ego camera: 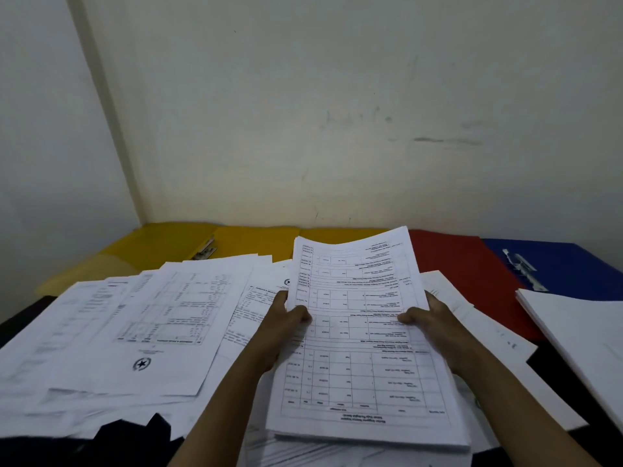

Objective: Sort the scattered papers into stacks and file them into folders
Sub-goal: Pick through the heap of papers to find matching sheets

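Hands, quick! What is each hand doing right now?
Left hand: fingers curled round the left edge of the stack of papers, holding it.
Right hand: grips the right edge of the same stack.

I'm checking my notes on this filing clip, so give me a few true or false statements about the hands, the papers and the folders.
1. Both hands, left hand and right hand, grip the held stack of papers. True.
2. The blue folder lies at the far left. False: it lies at the far right.
3. A red folder lies beside the blue one. True.
4. The yellow folders are stacked on the scattered papers. False: they lie behind them, along the wall.
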